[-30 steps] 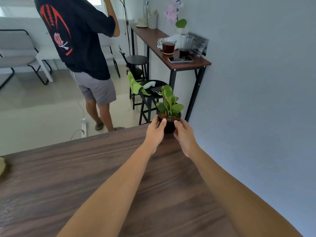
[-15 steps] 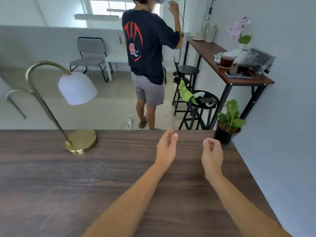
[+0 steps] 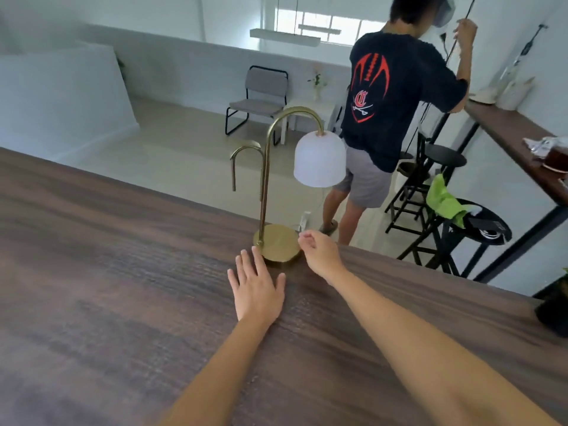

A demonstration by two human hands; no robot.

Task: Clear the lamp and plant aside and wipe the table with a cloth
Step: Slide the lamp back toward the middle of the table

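A brass lamp (image 3: 278,241) with a curved stem and a white dome shade stands on its round base near the far edge of the dark wooden table (image 3: 107,287). My left hand (image 3: 256,287) lies flat and open on the table just in front of the base. My right hand (image 3: 319,252) hovers at the right side of the base, fingers loosely curled, holding nothing. The plant's black pot (image 3: 553,309) stands at the table's right edge, mostly cut off. A green cloth (image 3: 444,206) hangs over a black stool beyond the table.
A person in a dark shirt (image 3: 396,96) stands just beyond the table's far edge. Black stools (image 3: 445,161) and a narrow wall table (image 3: 516,130) with a jug line the right wall. A grey chair (image 3: 261,99) stands further back.
My hands let go of the plant pot at the right corner and moved left to the lamp. The view swung left, bringing the lamp to the middle.
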